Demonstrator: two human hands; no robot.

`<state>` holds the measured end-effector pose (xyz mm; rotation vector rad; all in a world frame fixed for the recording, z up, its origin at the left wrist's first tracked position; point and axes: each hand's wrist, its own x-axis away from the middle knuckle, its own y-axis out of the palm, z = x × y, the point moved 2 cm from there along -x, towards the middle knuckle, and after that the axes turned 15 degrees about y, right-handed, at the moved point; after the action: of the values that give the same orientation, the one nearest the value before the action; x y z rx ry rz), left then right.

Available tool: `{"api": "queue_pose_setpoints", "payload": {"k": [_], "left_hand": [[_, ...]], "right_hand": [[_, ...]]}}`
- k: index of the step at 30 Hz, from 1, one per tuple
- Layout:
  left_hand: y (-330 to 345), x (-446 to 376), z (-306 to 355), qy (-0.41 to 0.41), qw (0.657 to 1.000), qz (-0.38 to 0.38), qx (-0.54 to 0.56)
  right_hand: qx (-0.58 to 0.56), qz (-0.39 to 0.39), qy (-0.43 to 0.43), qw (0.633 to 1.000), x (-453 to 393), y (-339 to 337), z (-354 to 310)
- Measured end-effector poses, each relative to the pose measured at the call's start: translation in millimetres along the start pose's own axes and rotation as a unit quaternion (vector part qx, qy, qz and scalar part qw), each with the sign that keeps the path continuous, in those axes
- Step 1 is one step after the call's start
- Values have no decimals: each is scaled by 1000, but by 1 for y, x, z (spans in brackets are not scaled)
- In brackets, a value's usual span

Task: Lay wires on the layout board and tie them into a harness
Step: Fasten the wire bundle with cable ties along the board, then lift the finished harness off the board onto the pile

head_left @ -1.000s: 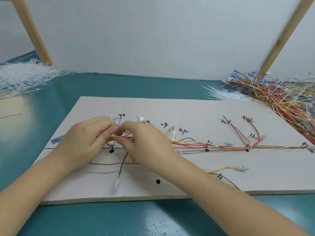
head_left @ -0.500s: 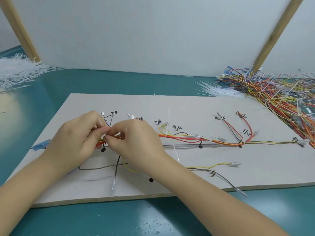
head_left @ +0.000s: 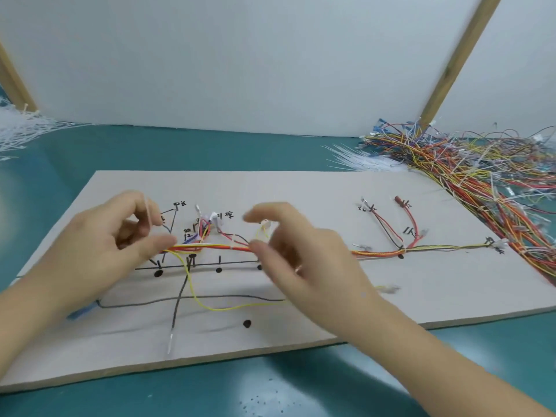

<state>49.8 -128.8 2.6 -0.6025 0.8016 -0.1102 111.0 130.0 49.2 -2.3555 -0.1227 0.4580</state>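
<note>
The wire bundle (head_left: 210, 246) ran left to right across the middle of the layout board (head_left: 301, 188), above the drawn black line and dots, and branched toward the board's right end. Our left hand (head_left: 99, 251) sat at the bundle's left end, its fingers (head_left: 150, 212) curled round a thin white cable tie (head_left: 148, 218) that stood upright, the thumb resting against the wires. Our right hand (head_left: 301, 260) hovered just right of centre, fingers spread and slightly bent, holding nothing, its thumb tip touching or just beside the bundle; blur kept us from telling which. A loose yellow wire (head_left: 210, 307) and a grey wire (head_left: 177, 299) sagged below the bundle toward the lower part of the frame.

We judged this to be the tying step at the left end. The next move called for the right hand to catch the tie's free tail and pull it snug without dragging the wires off the line.

Spare wires (head_left: 481, 176) lay heaped at the upper right on the table (head_left: 270, 395), more white ties (head_left: 24, 127) at the upper left.
</note>
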Motion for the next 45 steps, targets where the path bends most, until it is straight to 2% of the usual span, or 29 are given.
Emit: {"api": "queue_pose_setpoints", "payload": {"k": [2, 3, 4, 6, 8, 11, 13, 17, 21, 26, 31, 36, 38, 39, 40, 42, 43, 45], "left_hand": [[-2, 0, -4, 16, 998, -52, -20], [-3, -3, -3, 27, 997, -63, -22], [-4, -8, 0, 40, 997, -67, -22], [-6, -19, 9, 79, 994, -68, -42], [-2, -30, 19, 107, 987, -84, -86], [10, -44, 28, 146, 968, -146, -142], [17, -49, 30, 142, 962, -177, -151], [21, -47, 32, 115, 965, -185, -145], [18, -52, 31, 104, 972, -133, -164], [14, -68, 34, 69, 983, -69, -159], [33, -82, 53, 75, 986, -64, -135], [46, -93, 66, 65, 994, -44, -74], [47, -101, 67, 59, 995, -25, -82], [46, -105, 67, 45, 996, -11, -82], [44, -110, 65, 24, 997, 6, -71], [38, -119, 61, -15, 999, 36, -28], [35, -123, 59, -26, 999, 46, -10], [29, -130, 57, -35, 998, 57, 7]], "right_hand": [[48, 133, 32, 989, 11, -41, 39], [92, 171, 62, 979, 16, -60, 60], [148, 175, 97, 969, 21, -75, 81], [253, 94, 164, 949, 28, -96, 118], [281, 6, 183, 942, 29, -108, 141], [320, -25, 123, 939, 21, -115, 149], [348, -29, 77, 934, 20, -115, 156], [303, 25, 81, 949, 19, -121, 160], [253, 100, 81, 959, -8, -127, 150], [219, 168, 94, 956, -45, -136, 152], [140, 220, 138, 955, -66, -153, 167], [89, 312, 92, 941, -77, -188, 156], [71, 297, 89, 948, -85, -197, 145], [78, 265, 113, 955, -89, -198, 142], [110, 212, 159, 958, -93, -196, 139], [218, 93, 246, 940, -97, -188, 135], [249, 60, 252, 933, -94, -182, 128], [228, 57, 207, 949, -83, -168, 104]]}}
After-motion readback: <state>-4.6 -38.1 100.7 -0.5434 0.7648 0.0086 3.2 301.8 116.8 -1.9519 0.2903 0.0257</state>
